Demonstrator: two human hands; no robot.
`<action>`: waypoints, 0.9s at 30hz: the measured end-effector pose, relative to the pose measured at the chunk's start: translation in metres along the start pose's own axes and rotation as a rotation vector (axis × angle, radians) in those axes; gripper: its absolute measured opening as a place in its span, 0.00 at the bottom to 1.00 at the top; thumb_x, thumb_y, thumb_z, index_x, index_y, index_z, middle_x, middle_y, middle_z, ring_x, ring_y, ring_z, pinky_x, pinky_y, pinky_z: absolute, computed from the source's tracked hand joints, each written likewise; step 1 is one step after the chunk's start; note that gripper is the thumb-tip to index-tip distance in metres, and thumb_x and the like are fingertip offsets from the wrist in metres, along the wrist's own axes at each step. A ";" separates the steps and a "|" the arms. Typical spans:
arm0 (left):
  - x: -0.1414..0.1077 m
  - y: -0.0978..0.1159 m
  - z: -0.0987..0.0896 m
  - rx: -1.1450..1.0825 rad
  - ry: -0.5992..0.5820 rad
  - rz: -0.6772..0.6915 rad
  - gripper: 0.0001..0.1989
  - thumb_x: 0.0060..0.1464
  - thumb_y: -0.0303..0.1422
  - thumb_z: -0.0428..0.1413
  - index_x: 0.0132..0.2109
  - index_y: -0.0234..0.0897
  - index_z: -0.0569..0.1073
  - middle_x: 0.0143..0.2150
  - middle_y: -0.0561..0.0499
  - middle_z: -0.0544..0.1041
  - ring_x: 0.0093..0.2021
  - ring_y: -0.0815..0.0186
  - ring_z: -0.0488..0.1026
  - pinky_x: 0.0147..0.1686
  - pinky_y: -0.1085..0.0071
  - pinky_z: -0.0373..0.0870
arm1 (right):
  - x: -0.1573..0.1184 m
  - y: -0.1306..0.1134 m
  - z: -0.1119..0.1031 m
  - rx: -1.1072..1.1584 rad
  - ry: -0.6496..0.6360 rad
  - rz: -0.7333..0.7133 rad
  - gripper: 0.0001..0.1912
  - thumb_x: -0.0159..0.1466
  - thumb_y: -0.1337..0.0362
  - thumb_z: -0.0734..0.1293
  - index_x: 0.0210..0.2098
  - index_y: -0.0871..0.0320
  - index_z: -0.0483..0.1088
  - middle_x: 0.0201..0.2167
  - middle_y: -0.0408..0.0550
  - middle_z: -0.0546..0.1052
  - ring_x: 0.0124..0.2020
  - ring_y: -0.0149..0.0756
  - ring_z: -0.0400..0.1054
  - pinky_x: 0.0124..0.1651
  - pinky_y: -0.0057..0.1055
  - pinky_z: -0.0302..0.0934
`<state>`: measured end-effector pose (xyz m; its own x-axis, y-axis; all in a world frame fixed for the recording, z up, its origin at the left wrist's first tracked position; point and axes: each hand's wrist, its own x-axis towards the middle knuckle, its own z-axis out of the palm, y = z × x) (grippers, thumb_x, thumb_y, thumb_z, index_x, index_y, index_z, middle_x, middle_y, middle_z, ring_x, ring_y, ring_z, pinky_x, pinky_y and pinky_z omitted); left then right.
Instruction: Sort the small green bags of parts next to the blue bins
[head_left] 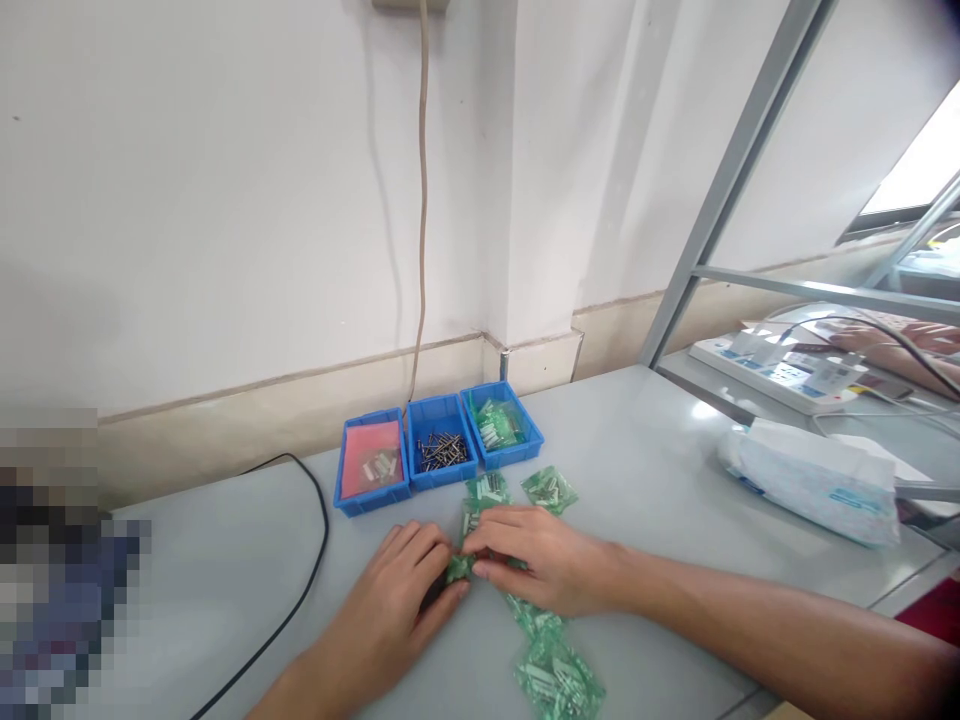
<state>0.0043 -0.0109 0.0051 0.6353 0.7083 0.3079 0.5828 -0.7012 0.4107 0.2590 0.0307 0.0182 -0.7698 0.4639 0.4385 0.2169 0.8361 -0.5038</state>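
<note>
Both my hands meet over the table in front of the blue bins. Between them is a small green plastic bag (459,569), pinched by the fingers of my left hand (405,590) and my right hand (544,560). What the bag holds is hidden by my fingers. Beyond and under my right hand lie more green bags of small parts, among them one bag (550,489) to the right and another bag (488,488) near the bins. A larger green bag (559,680) with pale and metal pieces rests closer to me.
Three blue bins stand near the wall: the left bin (373,502) has a pink sheet, the middle bin (444,480) holds screws, the right bin (514,456) green bags. A black cable (319,560) crosses at left. A tissue pack (810,485) and power strip (772,375) are at right.
</note>
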 end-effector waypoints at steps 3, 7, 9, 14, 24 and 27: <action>0.000 0.000 0.000 0.003 0.007 -0.002 0.01 0.74 0.31 0.55 0.48 0.40 0.71 0.44 0.49 0.75 0.45 0.57 0.71 0.47 0.62 0.68 | -0.001 0.001 0.000 0.002 -0.011 0.011 0.11 0.79 0.61 0.61 0.53 0.59 0.73 0.40 0.50 0.78 0.41 0.38 0.72 0.45 0.30 0.65; 0.001 0.000 0.000 0.001 -0.002 -0.014 0.02 0.74 0.31 0.55 0.48 0.40 0.71 0.44 0.49 0.75 0.45 0.57 0.71 0.46 0.62 0.68 | -0.001 0.001 0.001 0.000 -0.027 0.026 0.11 0.78 0.62 0.62 0.54 0.59 0.73 0.41 0.51 0.78 0.41 0.38 0.72 0.45 0.31 0.66; 0.001 -0.001 0.000 -0.008 -0.015 -0.019 0.02 0.75 0.32 0.54 0.48 0.40 0.71 0.45 0.48 0.75 0.45 0.57 0.71 0.47 0.61 0.68 | -0.001 0.001 0.001 0.003 -0.031 0.034 0.11 0.78 0.62 0.62 0.54 0.59 0.72 0.41 0.51 0.78 0.42 0.39 0.73 0.46 0.31 0.66; 0.000 -0.001 0.002 -0.013 -0.017 -0.019 0.02 0.75 0.32 0.54 0.48 0.40 0.70 0.45 0.48 0.74 0.46 0.57 0.70 0.47 0.61 0.68 | -0.001 0.000 0.000 0.014 -0.044 0.043 0.11 0.78 0.62 0.63 0.54 0.59 0.73 0.41 0.51 0.79 0.42 0.39 0.73 0.47 0.31 0.66; 0.000 0.000 0.000 -0.014 -0.011 -0.017 0.02 0.75 0.31 0.54 0.48 0.40 0.71 0.45 0.49 0.74 0.45 0.57 0.70 0.47 0.61 0.68 | -0.001 0.000 0.000 0.024 -0.046 0.044 0.11 0.78 0.61 0.63 0.55 0.59 0.72 0.42 0.52 0.79 0.44 0.39 0.73 0.48 0.32 0.67; 0.000 0.001 0.000 -0.019 -0.017 -0.020 0.02 0.75 0.32 0.54 0.48 0.40 0.71 0.45 0.49 0.74 0.45 0.57 0.71 0.47 0.60 0.69 | -0.001 0.000 0.000 0.026 -0.048 0.046 0.11 0.78 0.61 0.63 0.55 0.59 0.72 0.42 0.52 0.79 0.44 0.39 0.73 0.49 0.32 0.67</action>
<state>0.0048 -0.0111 0.0054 0.6319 0.7209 0.2847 0.5864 -0.6849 0.4326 0.2597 0.0304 0.0178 -0.7873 0.4863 0.3790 0.2373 0.8064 -0.5417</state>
